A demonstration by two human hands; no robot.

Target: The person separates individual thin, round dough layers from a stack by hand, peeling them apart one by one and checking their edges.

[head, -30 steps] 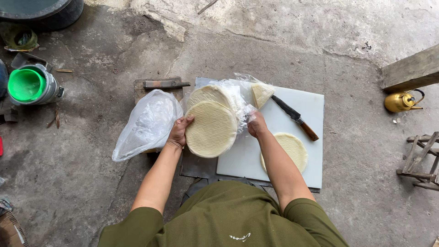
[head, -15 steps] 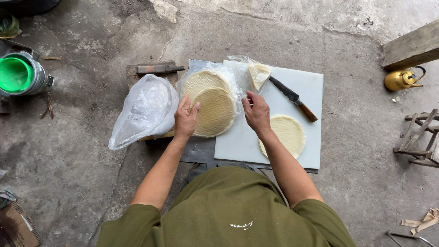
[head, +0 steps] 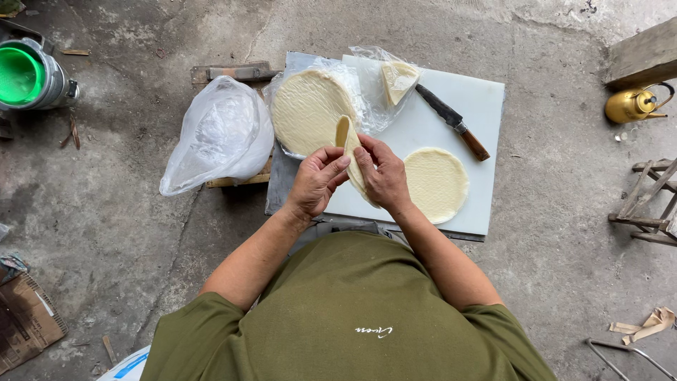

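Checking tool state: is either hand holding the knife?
No, the knife lies alone on the white board; both hands pinch a thin round sheet.

Two hands, left point(head: 315, 182) and right point(head: 383, 176); one round wafer sheet held on edge point(head: 350, 149); one stack point(head: 308, 111); one sheet lying flat point(head: 436, 183); one knife point(head: 451, 121); one white cutting board point(head: 486, 106); one brass kettle point(head: 631, 104); one green-lined can point(head: 28, 74)

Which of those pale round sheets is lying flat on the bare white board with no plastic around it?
The round sheet right of the hands, below the knife. The stack at upper left sits in clear plastic, and another sheet is held edge-on between both hands.
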